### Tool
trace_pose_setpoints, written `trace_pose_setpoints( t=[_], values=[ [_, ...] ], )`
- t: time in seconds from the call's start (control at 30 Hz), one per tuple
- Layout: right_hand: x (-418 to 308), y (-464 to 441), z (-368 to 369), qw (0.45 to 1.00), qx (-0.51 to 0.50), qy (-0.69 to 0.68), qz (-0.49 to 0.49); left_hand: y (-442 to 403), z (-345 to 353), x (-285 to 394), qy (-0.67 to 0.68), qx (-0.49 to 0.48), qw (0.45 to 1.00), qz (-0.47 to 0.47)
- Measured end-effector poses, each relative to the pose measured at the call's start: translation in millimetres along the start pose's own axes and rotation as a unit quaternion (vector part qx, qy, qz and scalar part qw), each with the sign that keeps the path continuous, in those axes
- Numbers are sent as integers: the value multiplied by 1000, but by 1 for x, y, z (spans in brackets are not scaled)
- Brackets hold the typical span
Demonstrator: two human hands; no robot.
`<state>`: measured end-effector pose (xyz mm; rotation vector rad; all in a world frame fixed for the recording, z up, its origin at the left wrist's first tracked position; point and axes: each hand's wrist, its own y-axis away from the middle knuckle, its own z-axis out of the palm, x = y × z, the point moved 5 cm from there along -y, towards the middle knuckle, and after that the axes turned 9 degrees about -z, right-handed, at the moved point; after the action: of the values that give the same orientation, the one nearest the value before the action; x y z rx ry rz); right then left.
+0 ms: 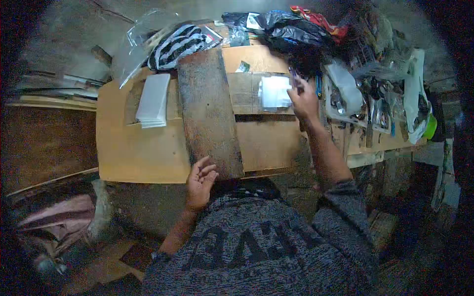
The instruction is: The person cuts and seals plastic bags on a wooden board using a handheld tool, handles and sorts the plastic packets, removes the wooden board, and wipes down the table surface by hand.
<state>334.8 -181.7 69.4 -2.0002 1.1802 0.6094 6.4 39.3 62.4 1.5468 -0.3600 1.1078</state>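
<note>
A worn dark wooden board (207, 108) lies lengthwise across the table in front of me. My left hand (200, 185) is at the board's near left edge, fingers loosely curled and apart, holding nothing. At the right, my right hand (305, 101) reaches beside a shiny white stack of thin sheets or plastic sleeves (275, 92). Its fingers are closed around a thin, purplish, pen-like item (295, 76), too blurred to name surely. Left of the board lies another stack of white folded sheets (154, 101), with its near edges slightly fanned.
Black and red plastic bags (301, 29) are heaped at the back, near a striped black-and-white bundle (182, 47). A white tray (340, 116) with cluttered small tools stands at the right. A small green packet (243, 66) lies beyond the white stack. The tan tabletop (140, 158) ends close to my body.
</note>
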Motion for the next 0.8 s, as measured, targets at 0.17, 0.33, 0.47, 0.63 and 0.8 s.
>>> trace_pose_setpoints(
  t=[0.17,0.33,0.47,0.63,0.8],
  values=[
    [1,95,-28,946,-62,-141,284,-3,-30,6,-96,118,986,74],
    [27,201,-8,958,-196,-132,164,-18,-58,3,-301,232,924,44],
    [17,234,25,904,-262,-235,243,-48,-75,-33,-192,225,955,6],
    [-20,206,58,926,-296,-203,117,-73,-89,-59,-192,177,965,19],
    [-48,190,82,931,-333,-137,53,-73,-85,-64,-242,156,958,-3]
  ],
)
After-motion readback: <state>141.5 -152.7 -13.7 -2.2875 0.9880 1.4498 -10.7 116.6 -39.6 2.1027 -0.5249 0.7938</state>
